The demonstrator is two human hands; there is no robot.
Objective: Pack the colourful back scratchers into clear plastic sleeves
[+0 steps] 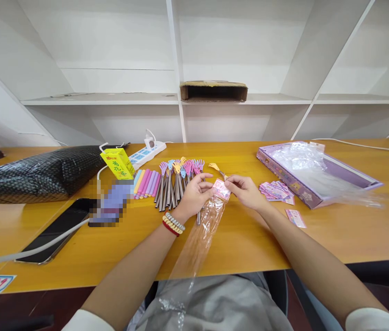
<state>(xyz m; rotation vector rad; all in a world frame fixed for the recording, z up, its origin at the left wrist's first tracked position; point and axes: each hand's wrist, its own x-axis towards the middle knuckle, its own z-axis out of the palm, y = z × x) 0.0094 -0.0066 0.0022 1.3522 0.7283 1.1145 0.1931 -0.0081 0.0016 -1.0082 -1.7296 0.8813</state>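
Both my left hand [194, 195] and my right hand [246, 191] pinch a small pink printed card [221, 189] at its two sides. From the card a long clear plastic bag [201, 241] hangs over the table edge toward my lap; I cannot tell whether the card is inside it. Just beyond my fingers lies a back scratcher with a yellow claw head [214, 166]. Left of my hands is a bunch of back scratchers [170, 186] with metal handles and coloured claws, beside a row of pastel tubes [146, 180].
To the right are a pile of pink cards [277, 191], a single card [295, 218] and a purple box [294, 186] holding clear bags. On the left are a phone [56, 232], a yellow drink carton [117, 163], a power strip [148, 155] and a black wrapped package [42, 177].
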